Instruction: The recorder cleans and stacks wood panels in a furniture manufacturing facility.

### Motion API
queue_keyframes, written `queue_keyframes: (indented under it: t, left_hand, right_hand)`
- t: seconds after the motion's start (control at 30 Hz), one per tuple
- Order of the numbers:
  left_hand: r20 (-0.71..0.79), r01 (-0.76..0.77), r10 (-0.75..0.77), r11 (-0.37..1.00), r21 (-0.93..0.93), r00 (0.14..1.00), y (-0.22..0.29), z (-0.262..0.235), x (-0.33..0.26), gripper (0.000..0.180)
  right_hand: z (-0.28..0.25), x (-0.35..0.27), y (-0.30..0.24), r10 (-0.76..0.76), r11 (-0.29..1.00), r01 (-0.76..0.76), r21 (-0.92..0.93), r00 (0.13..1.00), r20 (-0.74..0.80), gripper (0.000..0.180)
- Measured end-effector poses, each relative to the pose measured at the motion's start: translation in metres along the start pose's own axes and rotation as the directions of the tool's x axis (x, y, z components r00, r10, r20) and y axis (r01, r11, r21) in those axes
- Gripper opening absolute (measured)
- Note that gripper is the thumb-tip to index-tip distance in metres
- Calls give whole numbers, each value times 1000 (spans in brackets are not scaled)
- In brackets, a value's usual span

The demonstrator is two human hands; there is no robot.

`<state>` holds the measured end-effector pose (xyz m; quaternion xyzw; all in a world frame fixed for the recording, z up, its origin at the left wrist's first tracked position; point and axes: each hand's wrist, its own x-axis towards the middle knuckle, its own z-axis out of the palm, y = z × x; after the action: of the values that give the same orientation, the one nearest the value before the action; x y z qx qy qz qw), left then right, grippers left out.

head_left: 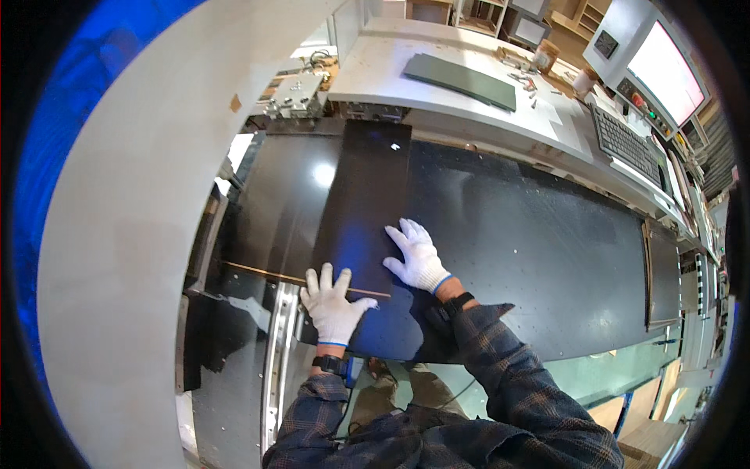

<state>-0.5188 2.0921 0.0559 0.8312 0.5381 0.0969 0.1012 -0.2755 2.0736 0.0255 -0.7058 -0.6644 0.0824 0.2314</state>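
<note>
A long dark panel point(363, 187) lies on the black machine table point(531, 250), with a pale strip showing along its near edge. My left hand point(332, 307), in a white knit glove, rests across that near edge with its fingers spread. My right hand point(419, 254), gloved the same way, is at the panel's right edge; its fingers are apart and its thumb points left. Neither hand is wrapped around anything. To the left, beside the long panel, is another dark, shiny surface point(293, 199) that reflects a lamp.
A large pale machine housing point(133, 234) curves along the left, near a metal rail point(279, 352). Behind the table, a white bench point(375, 66) carries a dark green panel point(461, 80), a keyboard point(625, 144) and a monitor point(664, 66). Thin boards point(662, 270) stand at the right end.
</note>
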Motion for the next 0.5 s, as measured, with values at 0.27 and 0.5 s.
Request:
queue_keyframes:
  t: [0.27, 0.5]
  left_hand:
    - [-1, 8, -8, 1000, -21, 1000, 7, 18, -11, 95]
    - [-66, -2, -3, 997, -83, 998, 5, 19, -17, 90]
  right_hand:
    - [-5, 93, 86, 136, 991, -130, 40, 933, -333, 72]
    - [-1, 155, 93, 219, 963, -174, 207, 951, -217, 67]
